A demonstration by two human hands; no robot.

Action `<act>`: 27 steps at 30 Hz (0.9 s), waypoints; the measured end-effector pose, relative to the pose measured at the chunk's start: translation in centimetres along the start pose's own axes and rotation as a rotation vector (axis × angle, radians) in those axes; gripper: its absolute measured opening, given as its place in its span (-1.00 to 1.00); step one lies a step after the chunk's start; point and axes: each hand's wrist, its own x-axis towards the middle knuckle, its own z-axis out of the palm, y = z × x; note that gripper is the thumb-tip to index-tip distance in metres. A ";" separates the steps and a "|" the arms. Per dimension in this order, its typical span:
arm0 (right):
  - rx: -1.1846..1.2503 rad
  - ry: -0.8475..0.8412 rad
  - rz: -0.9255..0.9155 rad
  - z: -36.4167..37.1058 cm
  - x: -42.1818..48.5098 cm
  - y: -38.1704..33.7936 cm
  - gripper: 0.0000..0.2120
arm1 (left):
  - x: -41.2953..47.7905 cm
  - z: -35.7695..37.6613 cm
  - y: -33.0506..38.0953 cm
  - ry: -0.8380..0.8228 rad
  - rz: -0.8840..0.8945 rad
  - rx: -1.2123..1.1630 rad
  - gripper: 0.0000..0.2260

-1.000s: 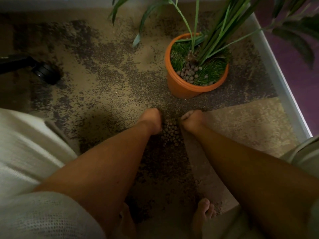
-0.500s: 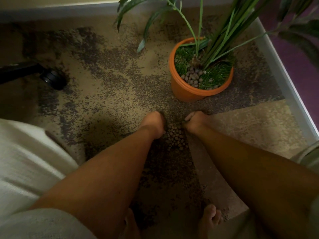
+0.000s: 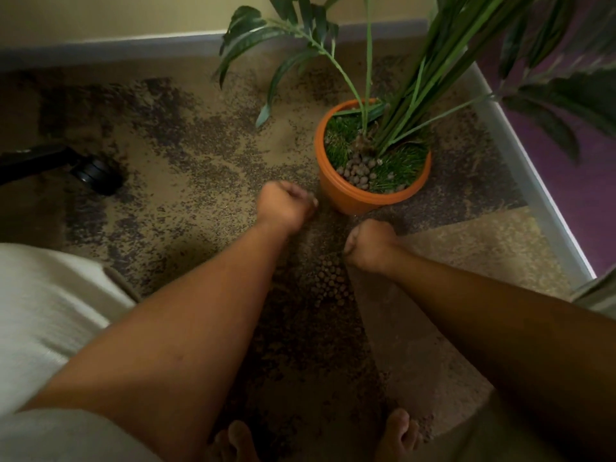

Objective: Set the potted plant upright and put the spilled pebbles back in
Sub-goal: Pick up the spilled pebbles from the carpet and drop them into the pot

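Head view: pot point(image 3: 336, 195) upright, some pebbles point(image 3: 358, 171) inside; pile point(image 3: 328, 281) awaits on floor point(image 3: 186, 201); left hand point(image 3: 286, 205) and right hand point(image 3: 366, 245) curled, apparently gripping pebbles.

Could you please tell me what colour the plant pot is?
Orange. The pot shows best in the head view, its only view.
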 end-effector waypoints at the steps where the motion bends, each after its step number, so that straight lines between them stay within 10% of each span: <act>1: -0.024 0.011 -0.074 -0.7 -0.7 -0.6 -0.92 | 0.4 -0.4 1.2 0.053 0.014 -0.087 -0.85; 19: 0.489 0.313 -0.087 -10.3 -0.6 -1.2 -0.76 | 0.8 0.5 8.4 -0.091 0.290 0.296 -0.82; 27: 0.563 0.383 -0.123 -10.4 -0.6 -1.2 -0.76 | 0.4 0.2 8.1 0.020 0.205 -0.196 -0.84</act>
